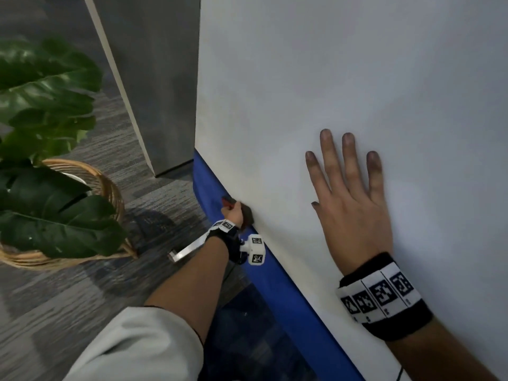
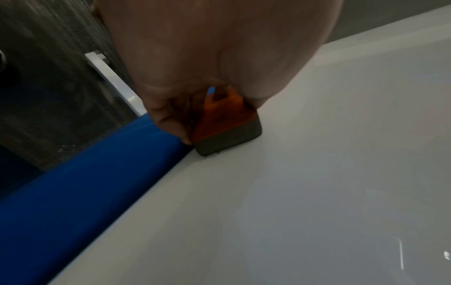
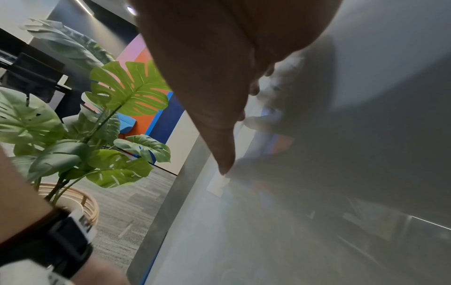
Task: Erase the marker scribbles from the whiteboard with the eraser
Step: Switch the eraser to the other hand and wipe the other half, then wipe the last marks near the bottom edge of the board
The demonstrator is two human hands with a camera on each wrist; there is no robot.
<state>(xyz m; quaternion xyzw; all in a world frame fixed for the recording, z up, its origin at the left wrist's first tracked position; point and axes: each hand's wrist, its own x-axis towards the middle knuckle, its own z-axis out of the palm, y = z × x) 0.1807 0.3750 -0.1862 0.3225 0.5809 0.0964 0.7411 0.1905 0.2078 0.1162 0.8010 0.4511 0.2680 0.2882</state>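
Eraser [image 2: 227,125] felt touches whiteboard [image 2: 317,173] — left wrist only.

A leafy plant [image 1: 46,149] in a wicker basket [image 1: 110,185] on grey carpet [image 1: 68,295].

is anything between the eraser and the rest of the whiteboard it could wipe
Nothing visible. The left hand grips the orange-backed eraser with dark felt, pressed to the white whiteboard at its lower edge beside the blue ledge. The only thing on the board is the right hand, lying flat farther right. No scribbles show.
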